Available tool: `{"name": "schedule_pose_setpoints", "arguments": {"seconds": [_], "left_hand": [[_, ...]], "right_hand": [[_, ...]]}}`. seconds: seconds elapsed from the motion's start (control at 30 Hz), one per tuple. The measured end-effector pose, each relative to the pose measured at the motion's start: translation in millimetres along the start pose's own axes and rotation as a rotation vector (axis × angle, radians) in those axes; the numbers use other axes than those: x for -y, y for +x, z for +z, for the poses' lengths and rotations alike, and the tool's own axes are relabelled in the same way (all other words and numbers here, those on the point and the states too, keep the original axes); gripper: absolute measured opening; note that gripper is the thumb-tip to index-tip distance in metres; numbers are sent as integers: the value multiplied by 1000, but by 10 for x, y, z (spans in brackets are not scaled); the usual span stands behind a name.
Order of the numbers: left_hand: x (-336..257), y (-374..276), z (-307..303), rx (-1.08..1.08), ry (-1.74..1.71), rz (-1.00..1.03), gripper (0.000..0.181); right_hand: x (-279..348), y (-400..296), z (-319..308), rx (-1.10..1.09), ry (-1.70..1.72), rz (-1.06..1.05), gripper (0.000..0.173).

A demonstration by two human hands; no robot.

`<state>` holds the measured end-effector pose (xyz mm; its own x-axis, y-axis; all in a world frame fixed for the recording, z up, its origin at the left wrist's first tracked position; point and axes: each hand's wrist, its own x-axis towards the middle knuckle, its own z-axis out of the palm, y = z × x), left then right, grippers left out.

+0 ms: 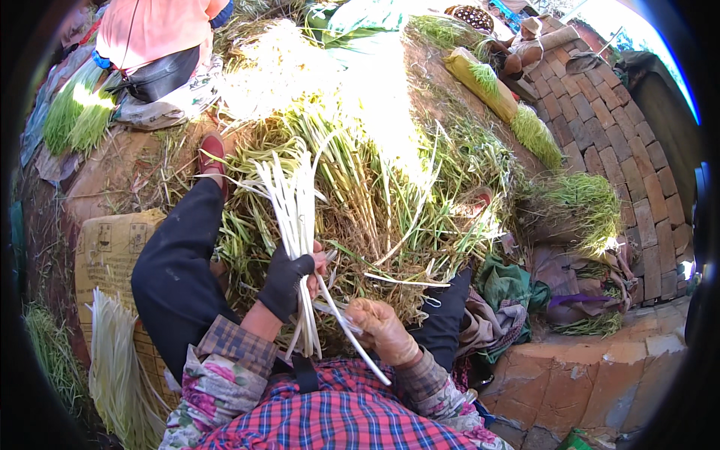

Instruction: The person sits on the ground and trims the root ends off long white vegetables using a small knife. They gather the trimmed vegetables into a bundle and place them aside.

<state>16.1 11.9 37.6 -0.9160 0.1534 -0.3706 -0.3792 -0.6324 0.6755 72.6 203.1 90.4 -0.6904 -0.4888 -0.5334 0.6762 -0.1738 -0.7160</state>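
Note:
My left hand (289, 279), in a dark fingerless glove, is closed around a bundle of long pale stalks (293, 219) that stick out above and below the fist. One pale stalk (347, 326) slants from below the left fingers down to the right, beside my right hand (382, 329). That hand wears a thin translucent glove and its fingers are curled by this stalk; whether they grip it is hard to tell. Between my legs lies a big heap of green and yellowing leafy stalks (349, 185), with brown roots and dry bits among them.
On the left, a bunch of pale stalks (115, 360) lies on a yellow printed sack (112, 247). A person in a pink top (152, 34) is at upper left; another person (523, 48) sits at upper right. Green bundles (585, 205) and cloths (506, 287) lie right, beside brick paving (607, 118).

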Motion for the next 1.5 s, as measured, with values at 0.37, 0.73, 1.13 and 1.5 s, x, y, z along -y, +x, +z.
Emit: {"name": "schedule_pose_setpoints", "arguments": {"seconds": [0.37,0.73,1.13,1.5], "left_hand": [[-70,123,-142,-138,109,93,22],[-75,89,-81,-51,117,68,28],[81,-55,-41,117,111,-36,17],[185,-43,-4,71,485,12,25]], "right_hand": [[533,-787,133,466,-221,-718,40],[-503,222,-179,51,-858,-163,24],[-186,348,-764,-591,-422,-152,14],[718,1253,-421,-246,-977,-702,23]]}}
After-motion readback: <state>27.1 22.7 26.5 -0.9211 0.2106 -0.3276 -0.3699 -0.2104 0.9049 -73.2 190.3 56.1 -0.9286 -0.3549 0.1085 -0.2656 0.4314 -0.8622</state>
